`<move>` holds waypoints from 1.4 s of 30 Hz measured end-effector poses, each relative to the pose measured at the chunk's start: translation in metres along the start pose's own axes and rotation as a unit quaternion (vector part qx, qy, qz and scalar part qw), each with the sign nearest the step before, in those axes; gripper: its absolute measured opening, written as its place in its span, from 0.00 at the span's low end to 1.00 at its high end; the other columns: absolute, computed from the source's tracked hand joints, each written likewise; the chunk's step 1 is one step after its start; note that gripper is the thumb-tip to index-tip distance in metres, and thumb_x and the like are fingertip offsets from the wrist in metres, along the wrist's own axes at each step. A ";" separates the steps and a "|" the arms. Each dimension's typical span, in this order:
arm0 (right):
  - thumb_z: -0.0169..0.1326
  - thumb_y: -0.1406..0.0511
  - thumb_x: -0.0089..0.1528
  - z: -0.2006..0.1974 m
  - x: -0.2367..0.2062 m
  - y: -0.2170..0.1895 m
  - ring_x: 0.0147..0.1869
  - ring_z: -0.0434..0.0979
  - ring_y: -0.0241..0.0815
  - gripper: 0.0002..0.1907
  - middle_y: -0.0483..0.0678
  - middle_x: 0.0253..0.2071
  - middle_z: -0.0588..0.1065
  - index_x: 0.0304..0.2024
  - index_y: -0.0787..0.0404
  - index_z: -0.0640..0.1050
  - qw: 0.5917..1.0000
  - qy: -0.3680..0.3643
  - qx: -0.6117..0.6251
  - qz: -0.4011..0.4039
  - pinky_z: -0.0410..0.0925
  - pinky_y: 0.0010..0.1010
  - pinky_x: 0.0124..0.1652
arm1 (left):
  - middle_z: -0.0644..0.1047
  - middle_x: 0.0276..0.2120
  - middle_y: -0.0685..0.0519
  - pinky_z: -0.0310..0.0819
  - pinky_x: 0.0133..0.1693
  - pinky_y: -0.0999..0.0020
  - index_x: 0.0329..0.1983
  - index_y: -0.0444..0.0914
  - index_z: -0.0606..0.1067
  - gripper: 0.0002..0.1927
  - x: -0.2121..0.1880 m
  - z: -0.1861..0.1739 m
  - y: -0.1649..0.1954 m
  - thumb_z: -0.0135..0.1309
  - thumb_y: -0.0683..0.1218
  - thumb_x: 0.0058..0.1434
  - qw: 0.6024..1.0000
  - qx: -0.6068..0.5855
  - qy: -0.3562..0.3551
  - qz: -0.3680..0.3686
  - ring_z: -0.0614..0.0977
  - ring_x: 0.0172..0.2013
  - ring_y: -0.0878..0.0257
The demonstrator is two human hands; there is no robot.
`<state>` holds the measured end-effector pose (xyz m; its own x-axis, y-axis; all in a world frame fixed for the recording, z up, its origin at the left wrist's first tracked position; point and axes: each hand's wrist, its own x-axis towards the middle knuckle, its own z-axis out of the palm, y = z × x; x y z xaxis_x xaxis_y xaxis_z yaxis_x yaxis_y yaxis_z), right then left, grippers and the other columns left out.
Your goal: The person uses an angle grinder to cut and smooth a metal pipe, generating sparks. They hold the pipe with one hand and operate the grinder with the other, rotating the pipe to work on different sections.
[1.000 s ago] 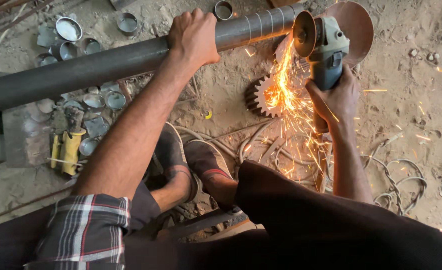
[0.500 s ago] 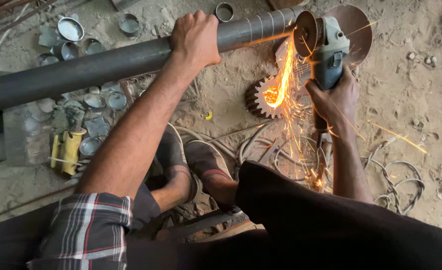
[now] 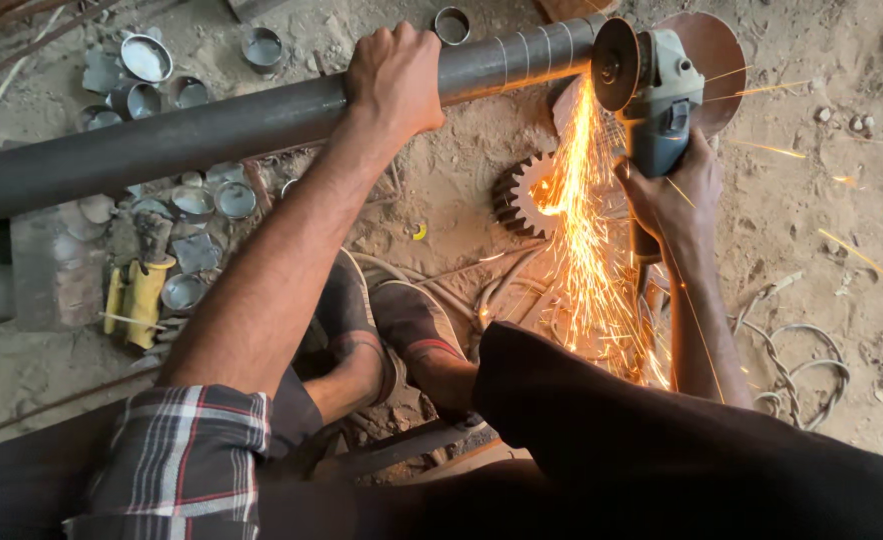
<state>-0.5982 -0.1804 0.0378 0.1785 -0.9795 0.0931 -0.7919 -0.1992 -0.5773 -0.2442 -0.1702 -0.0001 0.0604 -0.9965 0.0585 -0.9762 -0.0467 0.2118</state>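
In the head view, the left hand point(image 3: 394, 75) lies over a long dark steel pipe point(image 3: 212, 125), its grip clamped around the top of it, well along toward the pipe's far end. The pipe runs from the left edge of the sandy floor point(image 3: 842, 120) up toward the far right, held above the ground. The right hand point(image 3: 674, 195) has its grip closed around the body of a grey angle grinder point(image 3: 657, 95), whose disc point(image 3: 614, 63) meets the pipe's end, where scored rings show on the metal. A stream of orange sparks point(image 3: 587, 230) pours from that contact down toward the person's legs. Just beside the spark stream a rusty toothed gear point(image 3: 522, 195) lies on the floor, and a round rusty plate point(image 3: 717, 60) sits behind the grinder. Near the left edge of the floor, under and beyond the pipe, lie many short cut pipe rings point(image 3: 147, 58), with a yellow-handled tool point(image 3: 142, 300) among them. Two worn shoes point(image 3: 412, 320) rest on the floor between the arms, and loose wire coils point(image 3: 802, 370) lie at the right.
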 end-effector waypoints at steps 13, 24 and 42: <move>0.70 0.58 0.53 0.006 0.005 0.020 0.43 0.80 0.53 0.29 0.57 0.41 0.79 0.50 0.66 0.76 0.999 0.014 -0.013 -0.041 0.72 0.45 0.45 | 0.79 0.42 0.42 0.79 0.41 0.54 0.46 0.34 0.78 0.32 0.005 0.017 -0.004 0.74 0.51 0.37 1.000 0.026 -0.003 0.000 0.82 0.39 0.49; 0.68 0.58 0.52 0.002 0.003 0.006 0.43 0.80 0.55 0.25 0.57 0.40 0.78 0.45 0.65 0.77 0.999 -0.005 -0.050 0.021 0.71 0.48 0.46 | 0.79 0.40 0.42 0.80 0.38 0.55 0.42 0.33 0.80 0.30 0.007 0.021 -0.003 0.74 0.51 0.36 0.999 0.035 -0.003 -0.002 0.82 0.35 0.50; 0.69 0.58 0.50 -0.004 0.002 -0.009 0.43 0.81 0.56 0.27 0.59 0.40 0.80 0.46 0.66 0.77 0.997 0.000 -0.073 0.029 0.72 0.47 0.47 | 0.79 0.41 0.42 0.78 0.42 0.53 0.41 0.36 0.80 0.27 0.008 0.027 -0.005 0.73 0.49 0.36 0.999 0.031 0.028 0.005 0.82 0.40 0.47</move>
<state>-0.5928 -0.1804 0.0469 0.1291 -0.9896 0.0632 -0.8772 -0.1436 -0.4581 -0.2440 -0.1802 -0.0268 0.0597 -0.9915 0.1156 -0.9877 -0.0419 0.1508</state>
